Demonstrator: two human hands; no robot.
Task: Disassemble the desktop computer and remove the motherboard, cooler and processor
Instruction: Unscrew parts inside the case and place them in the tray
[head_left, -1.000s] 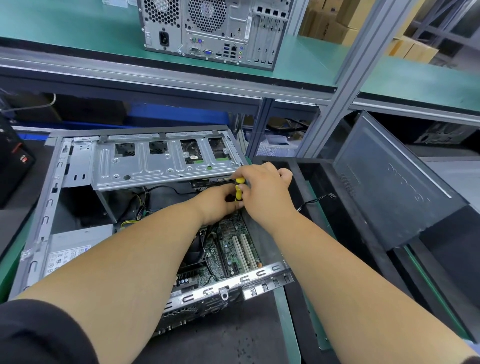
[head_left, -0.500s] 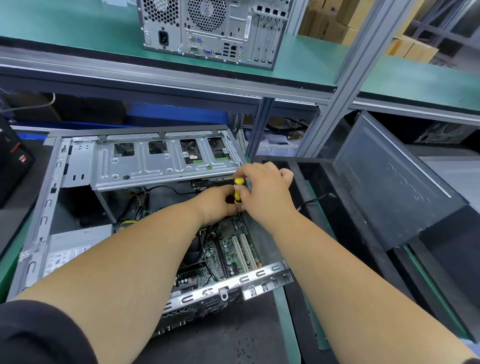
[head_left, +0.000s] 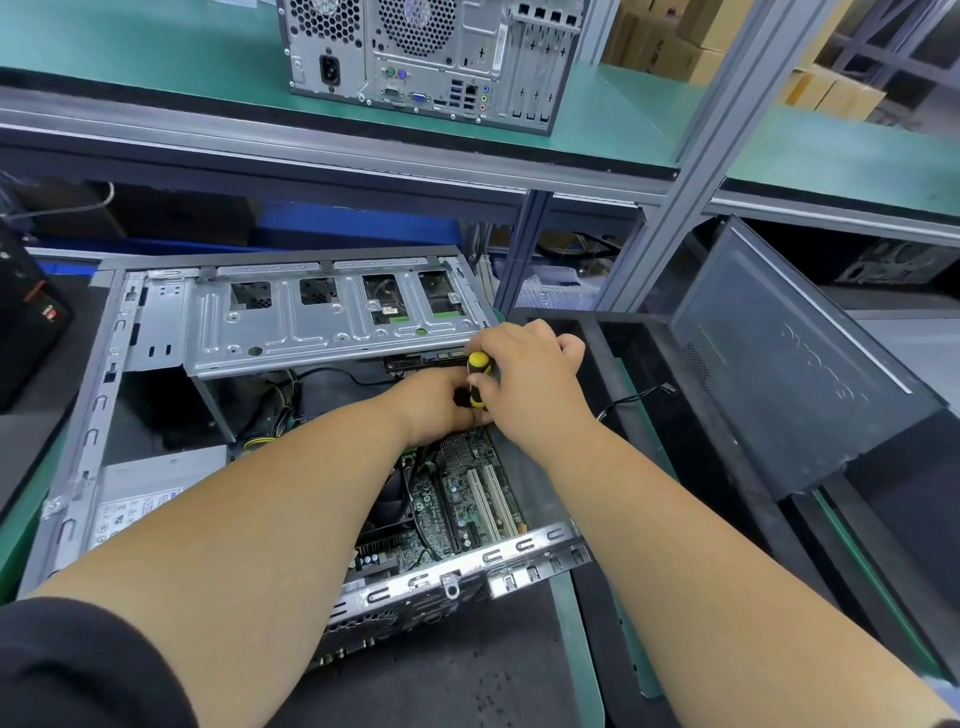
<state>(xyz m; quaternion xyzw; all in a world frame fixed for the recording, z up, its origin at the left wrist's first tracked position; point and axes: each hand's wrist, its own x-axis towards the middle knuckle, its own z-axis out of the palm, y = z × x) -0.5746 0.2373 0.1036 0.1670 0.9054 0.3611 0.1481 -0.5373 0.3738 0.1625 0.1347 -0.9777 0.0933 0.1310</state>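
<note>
Little has shifted—my right hand (head_left: 524, 384) still pinches the screwdriver (head_left: 478, 378), left hand (head_left: 441, 402) curled at its tip. Motherboard (head_left: 467, 499) lies in the case (head_left: 104, 395) near me—thin, stiff, fragile; I'd lift it by bare edges.

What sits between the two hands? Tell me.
In the head view, a yellow-and-black screwdriver stands between the left hand and right hand, above the motherboard.

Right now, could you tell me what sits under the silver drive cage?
Under the drive cage: black and yellow cables and a card edge. Both hands hide the motherboard's far end.
</note>
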